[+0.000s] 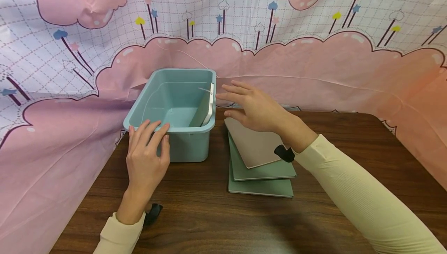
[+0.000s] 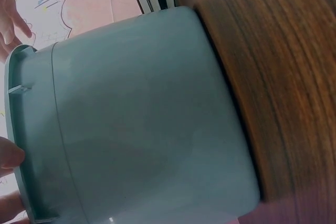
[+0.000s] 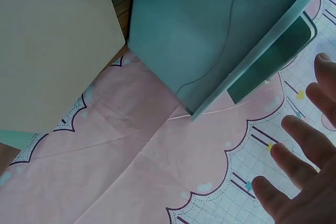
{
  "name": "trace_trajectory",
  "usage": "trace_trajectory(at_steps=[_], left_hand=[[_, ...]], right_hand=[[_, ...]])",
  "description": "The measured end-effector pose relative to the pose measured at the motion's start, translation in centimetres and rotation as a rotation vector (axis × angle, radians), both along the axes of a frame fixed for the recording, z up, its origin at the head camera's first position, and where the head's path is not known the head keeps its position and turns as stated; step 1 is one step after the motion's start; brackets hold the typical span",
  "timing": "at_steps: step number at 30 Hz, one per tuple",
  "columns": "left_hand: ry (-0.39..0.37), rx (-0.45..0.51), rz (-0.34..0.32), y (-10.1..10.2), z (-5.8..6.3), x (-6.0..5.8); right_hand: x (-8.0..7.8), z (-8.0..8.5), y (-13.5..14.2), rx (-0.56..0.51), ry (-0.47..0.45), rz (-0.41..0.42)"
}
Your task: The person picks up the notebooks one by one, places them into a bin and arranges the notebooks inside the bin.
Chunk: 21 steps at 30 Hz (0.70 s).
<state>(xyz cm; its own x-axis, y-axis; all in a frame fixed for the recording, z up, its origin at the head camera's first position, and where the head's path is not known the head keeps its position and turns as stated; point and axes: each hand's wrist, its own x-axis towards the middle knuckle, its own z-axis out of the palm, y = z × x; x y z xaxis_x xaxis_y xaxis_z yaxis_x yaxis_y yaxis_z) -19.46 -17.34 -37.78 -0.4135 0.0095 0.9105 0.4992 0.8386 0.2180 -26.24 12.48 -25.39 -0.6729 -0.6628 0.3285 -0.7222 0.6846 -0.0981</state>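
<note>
A light blue plastic bin point(image 1: 185, 145) stands on the left part of the table. My left hand point(image 1: 146, 149) rests its fingertips on the bin's front rim, fingers fairly straight. Inside, a thin green book point(image 1: 200, 111) with white page edges leans upright along the right wall; its corner also rises above the rim in the right wrist view. Just right of that rim, my right hand point(image 1: 256, 108) hovers with fingers spread, holding nothing. Below it lies a loose stack: a taupe notebook point(image 1: 256, 145) on top, tilted askew, over green notebooks point(image 1: 262, 188).
The dark wooden table point(image 1: 195, 215) runs under everything. Behind and to both sides hangs a pink and white patterned cloth point(image 1: 314, 64), close to the bin's back and left. A black strap point(image 1: 284, 153) sits at my right wrist, another point(image 1: 153, 214) at my left.
</note>
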Motion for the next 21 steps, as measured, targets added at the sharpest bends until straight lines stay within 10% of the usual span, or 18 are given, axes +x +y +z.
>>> trace_trajectory(at_steps=[21], left_hand=[[0.0, -0.001, -0.002, 0.03, 0.05, 0.06]], right_hand=[[0.32, -0.17, 0.48, 0.048, -0.048, -0.077]])
